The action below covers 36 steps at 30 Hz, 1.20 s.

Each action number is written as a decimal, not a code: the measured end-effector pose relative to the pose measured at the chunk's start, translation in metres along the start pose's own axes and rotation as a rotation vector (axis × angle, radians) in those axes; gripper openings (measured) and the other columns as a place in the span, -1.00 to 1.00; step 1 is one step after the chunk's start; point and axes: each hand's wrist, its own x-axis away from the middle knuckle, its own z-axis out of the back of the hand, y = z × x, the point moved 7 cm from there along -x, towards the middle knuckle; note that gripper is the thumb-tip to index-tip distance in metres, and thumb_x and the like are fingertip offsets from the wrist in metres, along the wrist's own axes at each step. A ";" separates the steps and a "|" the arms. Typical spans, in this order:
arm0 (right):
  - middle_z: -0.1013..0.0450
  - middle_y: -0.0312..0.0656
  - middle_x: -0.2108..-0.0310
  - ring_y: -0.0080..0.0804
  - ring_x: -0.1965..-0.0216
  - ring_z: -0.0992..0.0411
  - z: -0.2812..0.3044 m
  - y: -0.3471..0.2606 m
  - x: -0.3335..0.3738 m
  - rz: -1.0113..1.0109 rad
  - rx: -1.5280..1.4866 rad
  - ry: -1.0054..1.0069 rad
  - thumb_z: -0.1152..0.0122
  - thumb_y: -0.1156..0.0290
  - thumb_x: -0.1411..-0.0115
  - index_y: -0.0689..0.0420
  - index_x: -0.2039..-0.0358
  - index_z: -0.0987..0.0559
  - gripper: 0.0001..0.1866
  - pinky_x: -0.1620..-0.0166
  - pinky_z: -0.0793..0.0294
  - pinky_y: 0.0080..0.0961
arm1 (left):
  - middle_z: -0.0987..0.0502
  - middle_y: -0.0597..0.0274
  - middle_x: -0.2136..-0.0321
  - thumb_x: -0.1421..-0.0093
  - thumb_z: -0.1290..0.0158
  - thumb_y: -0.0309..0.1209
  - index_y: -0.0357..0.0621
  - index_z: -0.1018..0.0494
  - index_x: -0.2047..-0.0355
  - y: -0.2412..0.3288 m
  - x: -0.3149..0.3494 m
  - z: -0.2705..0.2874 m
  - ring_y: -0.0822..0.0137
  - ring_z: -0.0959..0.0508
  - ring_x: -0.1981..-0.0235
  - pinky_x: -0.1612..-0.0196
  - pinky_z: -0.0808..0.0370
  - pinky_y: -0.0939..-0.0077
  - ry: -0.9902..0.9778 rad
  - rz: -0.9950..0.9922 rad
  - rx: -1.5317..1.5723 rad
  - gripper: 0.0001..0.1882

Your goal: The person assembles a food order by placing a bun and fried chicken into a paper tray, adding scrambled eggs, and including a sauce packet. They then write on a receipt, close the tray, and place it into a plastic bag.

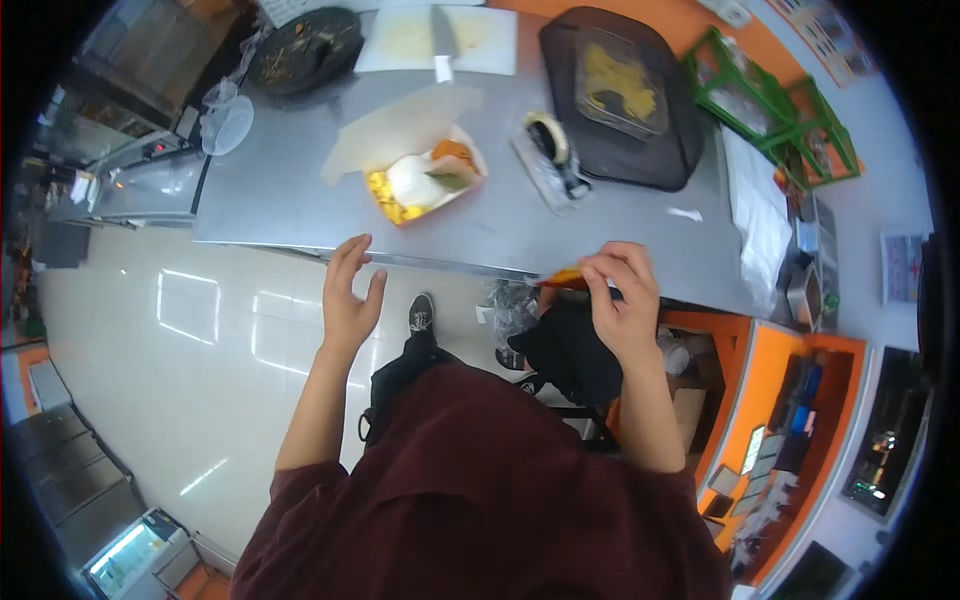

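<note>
My right hand (622, 295) is closed, fingertips and thumb pinching a small red and yellow sachet (566, 279) just off the front edge of the metal table (290, 190). My left hand (350, 300) hovers by that edge, its fingers apart and holding nothing. Beyond it sits an open paper food box (437, 212) with its lid (385, 130) folded back. Inside are a white mound of rice (413, 183), yellow pieces (385, 195), an orange-brown piece (452, 153) and something green (455, 180) like a slice or leaf.
A knife (442, 35) lies on a white cutting board (380, 45) at the back. Rightward are a tape roll (548, 135) on plastic wrapping, a dark tray (655, 165) bearing a clear container (615, 85) of yellow food, and green baskets (745, 90). Orange shelves (765, 420) stand lower right.
</note>
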 end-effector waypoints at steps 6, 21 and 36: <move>-0.50 -0.22 0.33 -0.22 0.24 -0.43 -0.138 -0.044 -0.095 0.166 0.027 -0.253 -0.30 0.49 -0.15 0.13 0.33 -0.66 -0.94 0.13 -0.35 -0.34 | -0.37 -0.01 0.01 -0.11 -0.26 -0.43 -0.25 -0.23 -0.26 -0.069 -0.076 -0.032 0.13 -0.57 0.20 0.11 -0.55 0.37 -0.063 0.425 0.337 -0.28; -0.47 -0.34 0.25 -0.25 0.07 -0.39 -0.263 -0.006 -0.095 0.227 0.366 -0.649 -0.30 0.41 -0.09 0.04 0.26 -0.67 -0.83 0.00 -0.25 -0.25 | -0.35 -0.05 -0.07 -0.05 -0.22 -0.47 -0.04 -0.15 -0.28 -0.100 -0.108 -0.037 -0.05 -0.57 0.11 0.10 -0.55 0.08 -0.161 0.354 0.222 -0.22; -0.48 -0.16 0.12 -0.15 0.10 -0.43 -0.194 0.030 -0.070 0.247 0.236 -0.348 -0.31 0.53 -0.11 0.09 0.25 -0.61 -0.82 0.01 -0.31 -0.22 | -0.56 0.27 0.39 -0.11 -0.29 -0.35 -0.21 -0.48 0.05 -0.121 -0.134 0.032 0.46 -0.50 0.60 0.47 -0.45 0.51 0.158 0.362 0.216 -0.58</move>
